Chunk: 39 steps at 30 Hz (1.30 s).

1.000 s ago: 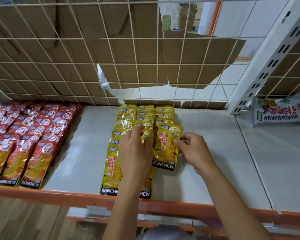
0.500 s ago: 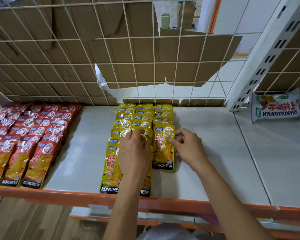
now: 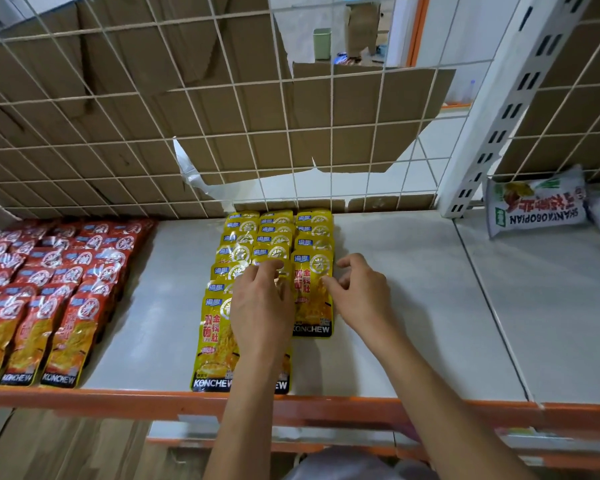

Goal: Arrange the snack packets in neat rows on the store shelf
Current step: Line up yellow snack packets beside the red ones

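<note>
My left hand pressing bent fingers on the middle yellow packets, my right hand loosely curled, thumb touching the right row's front packet, grip unclear, red packets leftward on the shelf

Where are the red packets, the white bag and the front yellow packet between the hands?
red packets [image 3: 70,327]: head view, face of a front one.
white bag [image 3: 537,206]: head view, middle of its printed face.
front yellow packet [image 3: 311,299]: head view, its middle.

Yellow packets; red packets
</note>
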Each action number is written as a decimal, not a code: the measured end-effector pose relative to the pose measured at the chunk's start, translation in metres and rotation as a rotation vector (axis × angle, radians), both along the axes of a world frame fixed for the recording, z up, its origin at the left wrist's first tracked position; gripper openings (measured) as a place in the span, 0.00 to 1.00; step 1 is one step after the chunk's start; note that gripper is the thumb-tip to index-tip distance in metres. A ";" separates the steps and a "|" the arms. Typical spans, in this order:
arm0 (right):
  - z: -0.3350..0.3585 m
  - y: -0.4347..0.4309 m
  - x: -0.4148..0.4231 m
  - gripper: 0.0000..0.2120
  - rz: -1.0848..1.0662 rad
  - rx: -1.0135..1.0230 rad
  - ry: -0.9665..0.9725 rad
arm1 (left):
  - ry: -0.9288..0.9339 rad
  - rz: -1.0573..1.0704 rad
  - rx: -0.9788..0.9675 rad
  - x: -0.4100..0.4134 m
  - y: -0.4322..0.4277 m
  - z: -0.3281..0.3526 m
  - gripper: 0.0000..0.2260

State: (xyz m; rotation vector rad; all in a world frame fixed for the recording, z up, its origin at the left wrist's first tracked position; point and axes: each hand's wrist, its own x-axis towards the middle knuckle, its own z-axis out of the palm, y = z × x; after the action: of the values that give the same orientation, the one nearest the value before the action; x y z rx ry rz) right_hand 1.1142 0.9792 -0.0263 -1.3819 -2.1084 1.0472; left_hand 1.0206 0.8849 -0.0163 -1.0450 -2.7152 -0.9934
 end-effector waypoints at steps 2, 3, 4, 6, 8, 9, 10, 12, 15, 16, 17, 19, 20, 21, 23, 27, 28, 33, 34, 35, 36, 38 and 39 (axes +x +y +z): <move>0.002 0.002 0.006 0.12 0.004 0.007 0.000 | 0.026 -0.012 0.017 0.004 0.004 0.001 0.12; 0.002 0.004 0.012 0.11 0.004 0.012 -0.003 | 0.044 -0.027 0.029 0.007 0.007 0.002 0.11; 0.003 0.007 0.019 0.10 0.000 0.021 -0.008 | 0.061 -0.042 0.040 0.011 0.010 0.003 0.11; 0.003 0.014 0.039 0.09 -0.019 0.064 -0.013 | 0.085 -0.074 0.055 0.020 0.019 0.004 0.11; 0.005 0.021 0.063 0.10 -0.043 0.154 -0.033 | 0.094 -0.107 0.065 0.030 0.030 0.003 0.11; 0.005 0.024 0.076 0.11 -0.061 0.201 -0.057 | 0.105 -0.128 0.066 0.037 0.037 0.002 0.11; 0.006 0.027 0.090 0.12 -0.084 0.239 -0.080 | 0.123 -0.151 0.066 0.045 0.045 0.001 0.12; 0.007 0.034 0.118 0.13 -0.138 0.277 -0.118 | 0.146 -0.195 0.070 0.062 0.060 0.000 0.12; 0.007 0.046 0.161 0.12 -0.222 0.326 -0.159 | 0.145 -0.268 0.065 0.090 0.084 0.000 0.13; 0.006 0.050 0.175 0.11 -0.249 0.336 -0.167 | 0.148 -0.298 0.058 0.100 0.092 -0.001 0.13; 0.005 0.055 0.189 0.11 -0.277 0.334 -0.179 | 0.151 -0.329 0.055 0.110 0.099 -0.002 0.14; 0.004 0.065 0.217 0.12 -0.327 0.315 -0.212 | 0.138 -0.376 0.039 0.130 0.115 -0.001 0.14; 0.003 0.070 0.231 0.12 -0.350 0.309 -0.232 | 0.131 -0.394 0.021 0.142 0.123 0.000 0.13; 0.002 0.075 0.245 0.13 -0.374 0.305 -0.250 | 0.124 -0.416 0.000 0.153 0.131 0.001 0.13; 0.000 0.088 0.273 0.14 -0.430 0.287 -0.280 | 0.098 -0.482 -0.034 0.177 0.148 0.003 0.13; -0.007 0.121 0.327 0.15 -0.568 0.236 -0.313 | 0.073 -0.648 -0.085 0.224 0.188 0.009 0.15; -0.008 0.131 0.339 0.16 -0.605 0.229 -0.318 | 0.071 -0.699 -0.105 0.237 0.200 0.011 0.16; -0.011 0.187 0.381 0.17 -0.693 0.224 -0.390 | 0.119 -0.943 -0.198 0.297 0.258 0.016 0.20; -0.010 0.197 0.385 0.17 -0.696 0.231 -0.399 | 0.130 -0.981 -0.219 0.307 0.269 0.015 0.21; -0.008 0.207 0.388 0.17 -0.706 0.217 -0.407 | 0.137 -1.009 -0.251 0.316 0.279 0.015 0.22; -0.006 0.216 0.391 0.17 -0.716 0.196 -0.420 | 0.143 -1.024 -0.294 0.323 0.289 0.014 0.22; -0.001 0.229 0.392 0.18 -0.723 0.152 -0.463 | 0.178 -1.035 -0.377 0.334 0.307 0.011 0.22; 0.001 0.234 0.392 0.18 -0.721 0.146 -0.492 | 0.205 -1.037 -0.413 0.337 0.313 0.009 0.23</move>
State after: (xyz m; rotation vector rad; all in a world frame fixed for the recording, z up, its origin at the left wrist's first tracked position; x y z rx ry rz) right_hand 1.5061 1.2134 -0.0257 -2.2337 -1.6636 0.2740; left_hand 1.3578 1.1981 -0.0075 -2.5655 -2.1573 -0.2816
